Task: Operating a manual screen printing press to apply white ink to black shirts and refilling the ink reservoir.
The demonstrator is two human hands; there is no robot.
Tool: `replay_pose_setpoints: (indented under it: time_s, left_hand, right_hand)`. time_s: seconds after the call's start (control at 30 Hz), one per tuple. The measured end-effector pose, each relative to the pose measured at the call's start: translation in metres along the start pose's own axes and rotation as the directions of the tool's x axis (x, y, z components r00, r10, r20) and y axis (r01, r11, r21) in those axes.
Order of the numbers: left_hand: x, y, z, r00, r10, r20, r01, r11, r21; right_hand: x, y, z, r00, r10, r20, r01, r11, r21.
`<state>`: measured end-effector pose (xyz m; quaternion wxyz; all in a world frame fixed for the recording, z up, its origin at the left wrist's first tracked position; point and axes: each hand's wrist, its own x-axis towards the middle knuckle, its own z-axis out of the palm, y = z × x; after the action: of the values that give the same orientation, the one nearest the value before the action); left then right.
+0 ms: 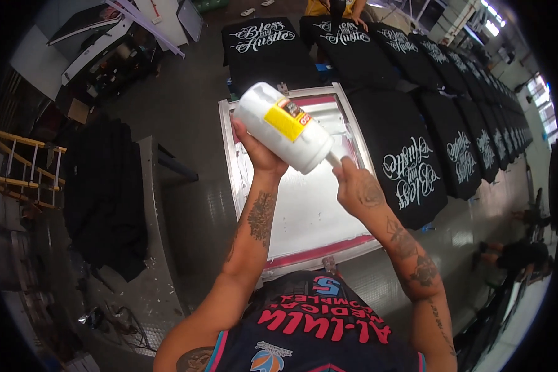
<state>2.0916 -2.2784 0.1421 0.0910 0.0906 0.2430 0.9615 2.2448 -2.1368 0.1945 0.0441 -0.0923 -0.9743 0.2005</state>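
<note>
A white plastic jar (285, 127) with a yellow label is tilted over a screen-printing frame (356, 130), its mouth end low and to the right. My left hand (261, 150) is wrapped round the jar's underside. In my right hand (358, 188), the fingers are closed on a pale handle (335, 159) that runs into the jar's mouth; the tool's other end is hidden inside. Beneath both hands, the frame's mesh (304, 214) looks whitish, with pinkish-red strips along its near and far ends. White smears mark the frame's border.
Black T-shirts with white lettering (409, 170) lie on boards in long rows to the right and ahead. Left of me, dark cloth (105, 198) is heaped beside a metal table (158, 266). A yellow ladder (28, 167) stands further left. Another person (319, 7) is at the far shirts.
</note>
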Motion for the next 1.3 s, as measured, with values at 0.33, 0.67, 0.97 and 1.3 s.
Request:
replay_pose_setpoints:
  time_s: [0.33,0.67,0.97,1.3]
  left_hand:
    - [0.004,0.004,-0.018,0.994,-0.085,0.070,0.092,0.990,-0.108]
    - [0.005,-0.006,-0.025,0.955,-0.001,0.296,0.096,0.948,-0.304]
    - [-0.006,0.010,-0.025,0.984,-0.080,0.161,0.097,0.990,-0.100]
    - [-0.013,0.002,-0.016,0.955,-0.027,0.294,0.123,0.942,-0.313]
  right_hand:
    - [0.008,0.014,0.001,0.999,0.020,0.031,-0.027,0.976,0.215]
    - [-0.006,-0.005,0.033,0.994,0.067,0.089,-0.071,0.997,0.037]
    - [0.000,0.005,0.022,0.997,0.063,0.055,-0.070,0.988,0.137]
    - [-0.020,-0.014,0.035,0.968,0.032,0.249,-0.119,0.932,0.342]
